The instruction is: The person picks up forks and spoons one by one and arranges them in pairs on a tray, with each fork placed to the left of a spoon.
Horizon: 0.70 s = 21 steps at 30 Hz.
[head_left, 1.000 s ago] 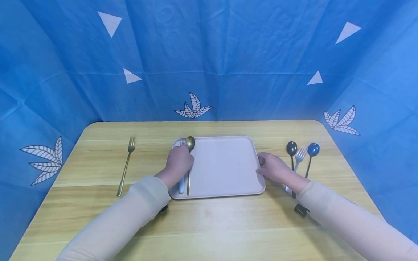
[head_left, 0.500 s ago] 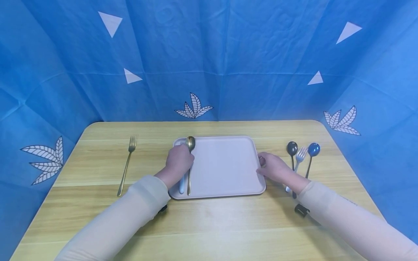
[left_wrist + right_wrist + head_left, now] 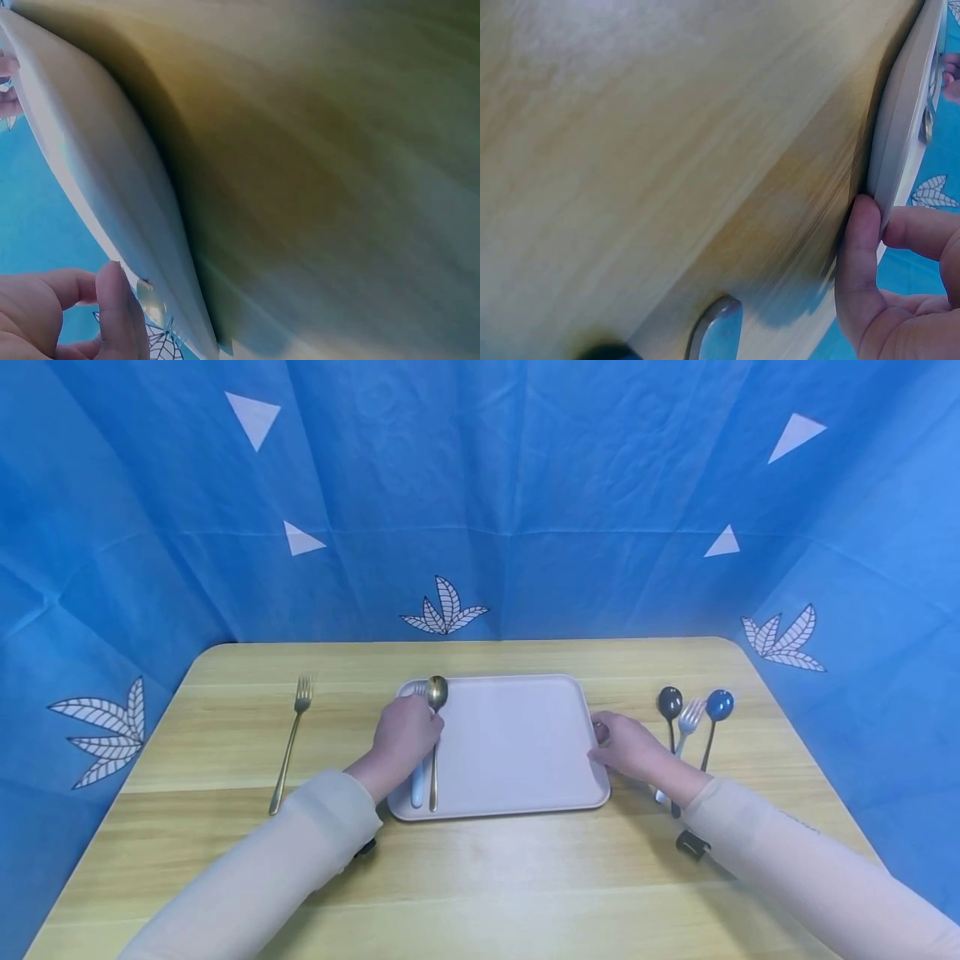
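Observation:
A pale, shallow rectangular tray (image 3: 517,743) lies on the wooden table. Along its left side rest a fork with a light blue handle (image 3: 417,789) and a gold spoon (image 3: 437,692). My left hand (image 3: 405,731) is over these two, hiding their middles. In the left wrist view, its bent thumb and finger (image 3: 116,311) show nothing between them, close to the tray's rim. At the tray's right edge my right hand (image 3: 630,745) pinches the rim, one digit against the outer side wall (image 3: 889,142) and another at the top.
Left of the tray lies a gold fork (image 3: 291,739). To the right, partly under my right wrist, are a black spoon (image 3: 670,702), a light-handled fork (image 3: 691,717) and a blue spoon (image 3: 720,703). A blue cloth (image 3: 510,510) hangs behind the table.
My left hand and forearm have shifted slightly left and toward me, the spoon staying in the tray. My right hand keeps its place on the tray's edge.

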Available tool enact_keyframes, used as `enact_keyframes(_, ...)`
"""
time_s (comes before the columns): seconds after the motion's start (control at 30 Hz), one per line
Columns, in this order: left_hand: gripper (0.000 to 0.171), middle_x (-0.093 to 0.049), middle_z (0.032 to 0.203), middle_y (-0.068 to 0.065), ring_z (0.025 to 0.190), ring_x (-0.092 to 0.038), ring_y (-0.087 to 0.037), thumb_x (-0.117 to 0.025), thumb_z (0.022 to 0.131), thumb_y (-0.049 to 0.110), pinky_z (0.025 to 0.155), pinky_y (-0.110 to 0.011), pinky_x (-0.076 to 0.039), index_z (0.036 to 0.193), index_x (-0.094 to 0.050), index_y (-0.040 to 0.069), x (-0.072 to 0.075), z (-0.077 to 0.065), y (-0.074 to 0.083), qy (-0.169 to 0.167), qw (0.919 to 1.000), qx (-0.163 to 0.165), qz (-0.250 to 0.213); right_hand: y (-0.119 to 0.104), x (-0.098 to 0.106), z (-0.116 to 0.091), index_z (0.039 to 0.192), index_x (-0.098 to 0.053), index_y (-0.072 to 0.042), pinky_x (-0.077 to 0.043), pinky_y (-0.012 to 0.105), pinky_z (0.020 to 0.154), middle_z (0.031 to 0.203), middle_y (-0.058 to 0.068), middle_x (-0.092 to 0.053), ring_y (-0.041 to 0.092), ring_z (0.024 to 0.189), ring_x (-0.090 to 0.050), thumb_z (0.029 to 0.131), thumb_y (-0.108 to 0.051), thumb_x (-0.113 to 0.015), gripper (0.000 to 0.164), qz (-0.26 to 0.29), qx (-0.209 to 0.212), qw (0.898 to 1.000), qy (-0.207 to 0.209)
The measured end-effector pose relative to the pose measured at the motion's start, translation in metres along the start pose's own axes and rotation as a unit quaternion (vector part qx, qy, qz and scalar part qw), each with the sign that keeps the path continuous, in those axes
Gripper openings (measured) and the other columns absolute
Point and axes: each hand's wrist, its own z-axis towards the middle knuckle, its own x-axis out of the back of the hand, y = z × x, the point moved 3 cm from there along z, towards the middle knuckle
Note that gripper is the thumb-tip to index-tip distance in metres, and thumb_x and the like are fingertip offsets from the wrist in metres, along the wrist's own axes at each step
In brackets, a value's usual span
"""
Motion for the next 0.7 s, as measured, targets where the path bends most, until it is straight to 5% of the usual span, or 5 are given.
enact_keyframes(0.3,0.04,-0.041,0.05,0.001,0.045,-0.043,-0.014,-0.055,0.097,0.017,0.044,-0.027,-0.036,0.058,-0.049,0.01,0.01,-0.006,-0.012,0.024,0.9995,-0.015,-0.01,0.0,0.0,0.0,0.139,-0.045,0.012,-0.054,0.045,0.086,0.108,0.018,-0.068,0.03,0.096,-0.066,0.084,-0.006,-0.073,0.064,-0.005,0.001,1.0,0.002)
enact_keyframes(0.53,0.016,-0.06,0.075,-0.009,0.067,-0.057,-0.022,-0.058,0.095,0.016,0.058,-0.032,-0.047,0.086,-0.062,0.003,0.016,-0.011,-0.023,0.036,0.9993,0.0,0.006,-0.001,0.0,-0.001,0.138,-0.045,0.011,-0.053,0.046,0.086,0.106,0.016,-0.068,0.029,0.095,-0.065,0.084,-0.007,-0.073,0.063,-0.005,0.001,1.0,0.002)
enact_keyframes(0.7,0.022,-0.066,0.089,-0.015,0.078,-0.062,-0.029,-0.059,0.093,0.016,0.071,-0.042,-0.052,0.101,-0.064,-0.003,0.022,-0.014,-0.03,0.06,0.9977,-0.023,0.019,-0.001,0.001,0.0,0.138,-0.046,0.011,-0.054,0.044,0.083,0.107,0.017,-0.068,0.028,0.093,-0.065,0.084,-0.007,-0.073,0.063,-0.008,0.002,1.0,0.005)
